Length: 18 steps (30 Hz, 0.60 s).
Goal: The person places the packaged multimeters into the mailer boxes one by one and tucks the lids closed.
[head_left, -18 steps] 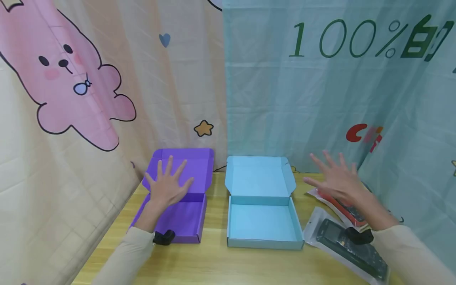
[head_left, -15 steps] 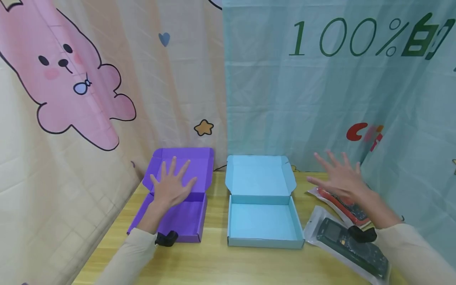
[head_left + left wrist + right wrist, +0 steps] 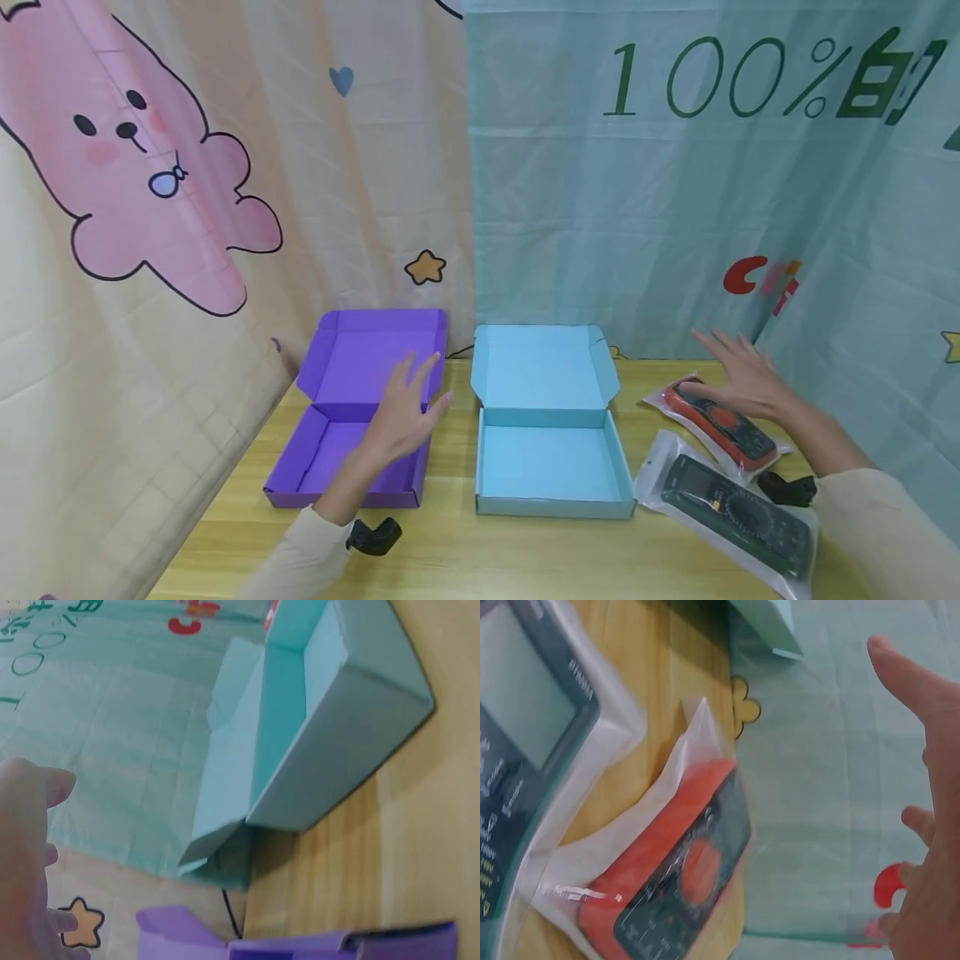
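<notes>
My left hand (image 3: 402, 419) hovers over the open purple box (image 3: 343, 492), fingers spread and holding nothing. In the left wrist view its thumb and fingertips show at the left edge, apart from any object. Over at the right, my right hand (image 3: 750, 379) hangs with loose fingers above a red multimeter (image 3: 723, 425) in a clear plastic bag. The right wrist view shows that multimeter (image 3: 682, 862) with a gap between it and the hand. Nearer the front lies a larger dark green multimeter (image 3: 738, 517), also bagged. A light blue box (image 3: 555, 507) stands between the hands, lid up.
A wooden table (image 3: 450, 550) carries everything. Behind it hang a cream curtain (image 3: 375, 183) and a blue-green curtain (image 3: 570, 208). A thin black cable (image 3: 461, 352) runs at the back edge between the boxes. Both boxes have raised lids at the back.
My left hand has moved right and slightly down across the purple box. The right hand has shifted right and lower, its fingers less spread, uncovering more of the red multimeter.
</notes>
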Each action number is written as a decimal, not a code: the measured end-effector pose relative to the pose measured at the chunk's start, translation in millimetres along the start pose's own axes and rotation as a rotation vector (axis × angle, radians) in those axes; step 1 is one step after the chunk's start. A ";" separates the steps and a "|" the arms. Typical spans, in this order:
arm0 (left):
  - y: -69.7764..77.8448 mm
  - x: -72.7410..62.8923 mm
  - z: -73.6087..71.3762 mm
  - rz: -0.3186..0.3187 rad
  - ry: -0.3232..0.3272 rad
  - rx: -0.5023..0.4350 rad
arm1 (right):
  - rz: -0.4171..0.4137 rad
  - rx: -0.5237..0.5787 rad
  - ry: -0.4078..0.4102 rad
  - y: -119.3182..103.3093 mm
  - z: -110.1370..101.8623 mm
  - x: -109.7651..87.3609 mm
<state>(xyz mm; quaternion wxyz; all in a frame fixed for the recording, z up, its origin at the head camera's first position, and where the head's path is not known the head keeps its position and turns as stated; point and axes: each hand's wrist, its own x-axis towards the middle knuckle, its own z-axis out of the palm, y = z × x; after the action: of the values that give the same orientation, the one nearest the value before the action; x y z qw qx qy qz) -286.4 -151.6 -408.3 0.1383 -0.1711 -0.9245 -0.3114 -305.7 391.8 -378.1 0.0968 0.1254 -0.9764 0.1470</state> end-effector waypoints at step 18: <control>29.5 -38.0 54.2 -0.075 -0.079 -0.516 | 0.145 0.220 -0.122 56.6 38.5 -23.7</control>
<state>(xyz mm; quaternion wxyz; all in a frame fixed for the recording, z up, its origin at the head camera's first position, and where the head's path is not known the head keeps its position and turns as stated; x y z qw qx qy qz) -248.3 -104.5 -448.0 0.0421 -0.1782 -0.8249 -0.5348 -304.5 437.2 -434.4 0.0121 0.0730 -0.9650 0.2517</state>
